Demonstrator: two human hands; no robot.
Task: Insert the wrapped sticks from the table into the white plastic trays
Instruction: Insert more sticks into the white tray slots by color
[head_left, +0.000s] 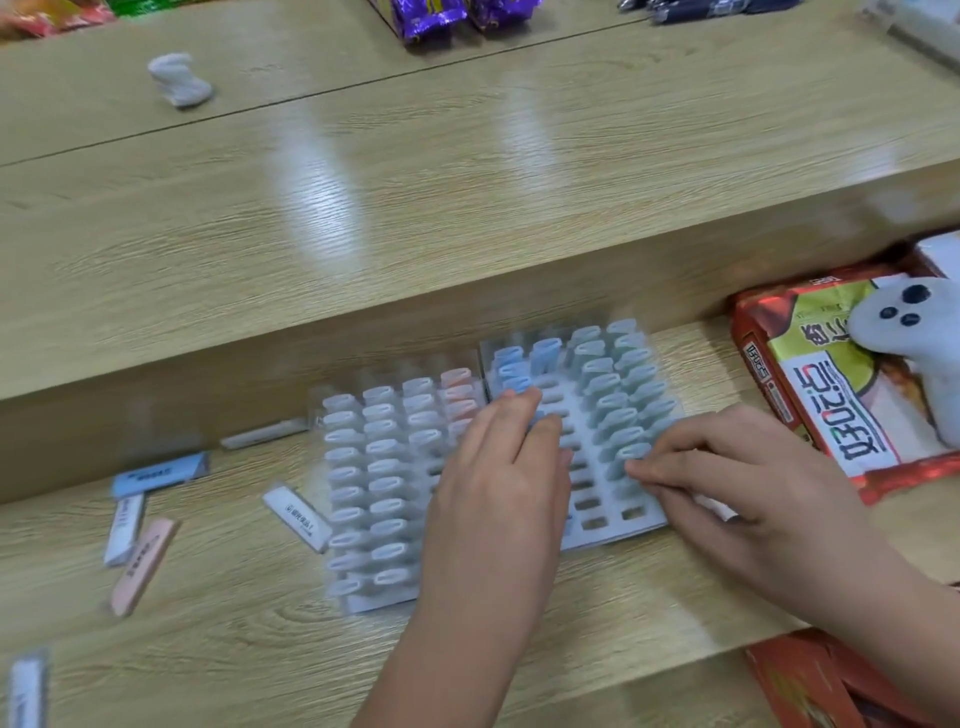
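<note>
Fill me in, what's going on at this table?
A person is loading wrapped sticks into two white trays. The left hand lies flat across the right tray, and the right hand pinches a stick at its near rows. The left tray looks almost full, while the right one has empty slots in its middle columns. Loose sticks lie on the table, left of the trays.
</note>
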